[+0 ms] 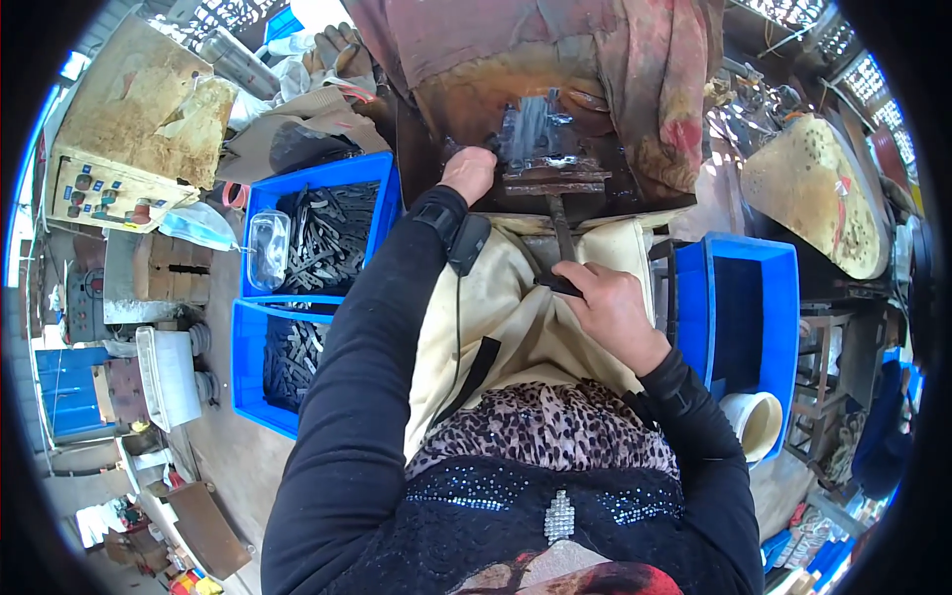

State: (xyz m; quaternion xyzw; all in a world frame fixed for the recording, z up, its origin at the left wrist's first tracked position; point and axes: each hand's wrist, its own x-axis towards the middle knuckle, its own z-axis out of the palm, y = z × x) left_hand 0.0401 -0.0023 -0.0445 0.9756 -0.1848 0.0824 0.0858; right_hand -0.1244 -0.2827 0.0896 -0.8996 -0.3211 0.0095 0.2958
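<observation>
My right hand point(617, 312) is wrapped around the dark end of a metal bar point(560, 226). The bar runs away from me to a rusty metal block point(555, 177) on a dark, wet-looking work bed. Just past the block lie several shiny metal strips point(533, 127), side by side. My left hand point(469, 176) is closed at the bed's left side, left of the block; what its fingers hold, if anything, is hidden. A stained reddish cloth point(506, 40) hangs over the back of the bed and down its right side.
Two blue bins point(390, 188) at my left hold many dark metal pieces point(332, 233); a clear plastic container point(269, 250) sits on the farther one's edge. Blue bins point(776, 327) stand at my right, beside a cream bucket point(751, 424). A control box point(104, 193) stands far left.
</observation>
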